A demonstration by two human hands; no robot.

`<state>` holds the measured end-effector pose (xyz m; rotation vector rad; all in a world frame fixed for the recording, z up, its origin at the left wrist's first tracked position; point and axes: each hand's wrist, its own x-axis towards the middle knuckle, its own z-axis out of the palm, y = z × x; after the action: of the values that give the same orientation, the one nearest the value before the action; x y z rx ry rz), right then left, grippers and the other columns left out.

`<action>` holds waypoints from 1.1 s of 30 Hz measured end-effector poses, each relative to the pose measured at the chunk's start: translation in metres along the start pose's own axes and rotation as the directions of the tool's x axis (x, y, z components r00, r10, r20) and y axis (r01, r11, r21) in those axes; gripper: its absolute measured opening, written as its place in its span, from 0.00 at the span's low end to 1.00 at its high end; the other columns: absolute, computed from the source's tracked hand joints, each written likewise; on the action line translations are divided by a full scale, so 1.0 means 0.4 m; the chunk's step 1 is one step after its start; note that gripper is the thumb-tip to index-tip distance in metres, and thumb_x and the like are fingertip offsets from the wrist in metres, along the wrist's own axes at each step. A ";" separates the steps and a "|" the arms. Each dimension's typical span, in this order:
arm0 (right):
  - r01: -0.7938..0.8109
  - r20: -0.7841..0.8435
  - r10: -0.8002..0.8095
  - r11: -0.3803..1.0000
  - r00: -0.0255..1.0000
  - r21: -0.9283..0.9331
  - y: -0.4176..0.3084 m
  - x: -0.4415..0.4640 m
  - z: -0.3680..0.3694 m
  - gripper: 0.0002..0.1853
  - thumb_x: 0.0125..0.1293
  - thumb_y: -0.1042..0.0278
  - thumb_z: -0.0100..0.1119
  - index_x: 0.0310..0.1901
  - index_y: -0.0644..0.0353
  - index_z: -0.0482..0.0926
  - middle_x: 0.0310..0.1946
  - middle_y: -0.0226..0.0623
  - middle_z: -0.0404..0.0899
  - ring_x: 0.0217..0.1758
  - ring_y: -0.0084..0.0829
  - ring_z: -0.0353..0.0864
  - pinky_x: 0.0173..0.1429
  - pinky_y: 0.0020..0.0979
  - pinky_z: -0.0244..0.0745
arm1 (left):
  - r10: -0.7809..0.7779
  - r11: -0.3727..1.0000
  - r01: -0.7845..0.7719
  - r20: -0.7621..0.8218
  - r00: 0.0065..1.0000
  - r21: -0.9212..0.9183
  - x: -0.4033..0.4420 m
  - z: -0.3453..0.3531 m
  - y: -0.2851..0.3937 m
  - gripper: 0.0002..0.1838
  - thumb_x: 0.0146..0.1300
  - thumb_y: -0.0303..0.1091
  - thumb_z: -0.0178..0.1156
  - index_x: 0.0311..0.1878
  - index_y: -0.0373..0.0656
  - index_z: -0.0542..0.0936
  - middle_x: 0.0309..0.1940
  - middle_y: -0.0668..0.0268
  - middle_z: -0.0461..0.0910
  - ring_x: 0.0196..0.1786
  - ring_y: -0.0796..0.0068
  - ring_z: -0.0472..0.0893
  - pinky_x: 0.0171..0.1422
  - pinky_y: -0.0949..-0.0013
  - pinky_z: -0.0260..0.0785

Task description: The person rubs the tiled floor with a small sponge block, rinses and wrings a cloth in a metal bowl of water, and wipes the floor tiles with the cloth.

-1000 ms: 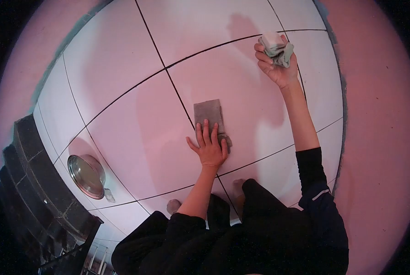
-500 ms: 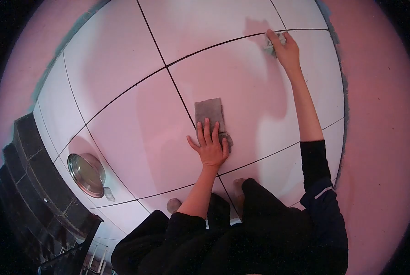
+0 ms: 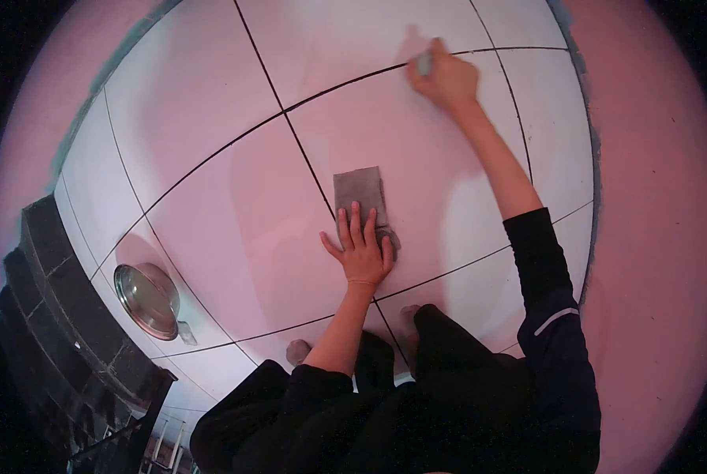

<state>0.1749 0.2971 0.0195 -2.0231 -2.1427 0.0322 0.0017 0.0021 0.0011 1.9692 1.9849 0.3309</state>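
My left hand (image 3: 363, 254) lies flat with its fingers spread on a folded grey cloth (image 3: 357, 186) on the tiled floor (image 3: 235, 197). A small darker wad of the cloth bunches out beside the thumb. Farther forward and to the right, my right hand (image 3: 451, 79) is closed around a small crumpled grey-green cloth (image 3: 424, 63) and rests by the dark joint line between tiles. Motion blurs that hand a little, and its fingers hide most of what it holds.
A round metal pot (image 3: 146, 302) containing liquid stands on the floor at the left. Beyond it rise dark tiled steps (image 3: 85, 308) with a black metal frame (image 3: 144, 419) near the bottom. Pink walls (image 3: 645, 237) border the floor. My feet are close below the left hand.
My right hand has swept left along the joint line with the grey-green cloth, uncovering the line's crossing at the right. The left hand stays in place on the folded cloth.
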 end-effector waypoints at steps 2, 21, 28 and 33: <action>0.200 0.020 -0.200 0.980 0.980 0.016 -0.035 -0.004 -0.006 0.25 0.54 0.42 0.56 0.39 0.58 0.71 0.19 0.39 0.80 0.21 0.45 0.81 0.24 0.43 0.75 | 0.005 1.000 -0.005 -0.013 1.000 -0.001 0.005 0.006 0.004 0.30 0.57 0.43 0.53 0.65 0.49 0.66 0.73 0.61 0.53 0.76 0.56 0.47 0.71 0.34 0.21; -0.165 0.057 0.170 0.983 0.984 -0.085 0.071 0.034 -0.032 0.35 0.53 0.40 0.55 0.53 0.62 0.73 0.24 0.41 0.83 0.28 0.42 0.84 0.28 0.45 0.77 | 0.001 1.000 -0.001 -0.015 1.000 0.003 -0.001 0.004 -0.002 0.29 0.58 0.44 0.51 0.64 0.49 0.67 0.73 0.61 0.54 0.76 0.57 0.47 0.71 0.34 0.22; 0.036 0.095 -0.045 0.995 0.994 0.096 -0.127 -0.029 0.015 0.33 0.52 0.43 0.57 0.56 0.57 0.73 0.27 0.42 0.83 0.30 0.42 0.84 0.32 0.42 0.78 | 0.011 1.000 -0.011 0.005 1.000 0.010 -0.003 0.002 -0.005 0.30 0.57 0.43 0.52 0.64 0.49 0.66 0.73 0.61 0.54 0.76 0.56 0.47 0.71 0.34 0.22; -0.132 0.011 0.132 0.989 0.991 0.061 0.092 0.013 -0.013 0.32 0.52 0.40 0.58 0.50 0.58 0.75 0.25 0.40 0.83 0.29 0.41 0.84 0.30 0.42 0.77 | -0.013 1.000 0.013 -0.033 0.999 -0.002 -0.003 0.006 -0.002 0.29 0.57 0.45 0.52 0.64 0.51 0.69 0.72 0.62 0.56 0.75 0.59 0.51 0.71 0.34 0.24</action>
<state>0.2119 0.3040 0.0198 -2.1284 -1.9830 0.1237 0.0017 0.0009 -0.0013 1.9605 2.0164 0.3643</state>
